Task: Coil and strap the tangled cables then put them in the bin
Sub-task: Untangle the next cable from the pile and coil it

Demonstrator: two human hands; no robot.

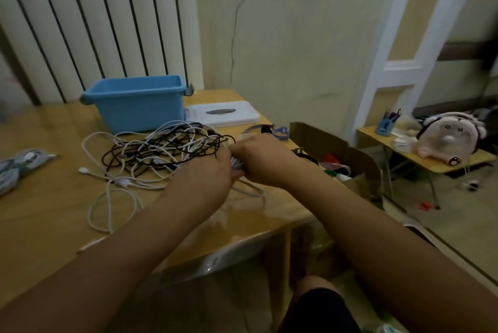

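A bare knee [318, 295] in dark shorts sits lowest in view, under the edge of the wooden table [48, 214]. Above it two forearms reach forward and meet over the table's right part. The left hand [207, 173] and the right hand [261, 160] are pressed together, both with fingers curled round one small white cable bundle [237, 164], of which only a short bunch of loops shows between the hands. A grey-white strand [250, 188] trails from the bundle down onto the table just below the hands.

Immediately left of the hands lies the tangled heap of cables [161, 152], dark brown and white strands knotted together; how many cables it holds cannot be told. A dark loop of it touches the back of the left hand. White loose ends spread toward the near edge, one ending in a white plug [84, 170].

One blue bin [137, 103] stands behind the heap, near the wall. One white lid [223, 113] lies flat to its right. A few straps [269, 130], purple and dark, lie beyond the right hand. One already coiled grey cable bundle [18, 168] rests at the table's far left, well apart from the hands.
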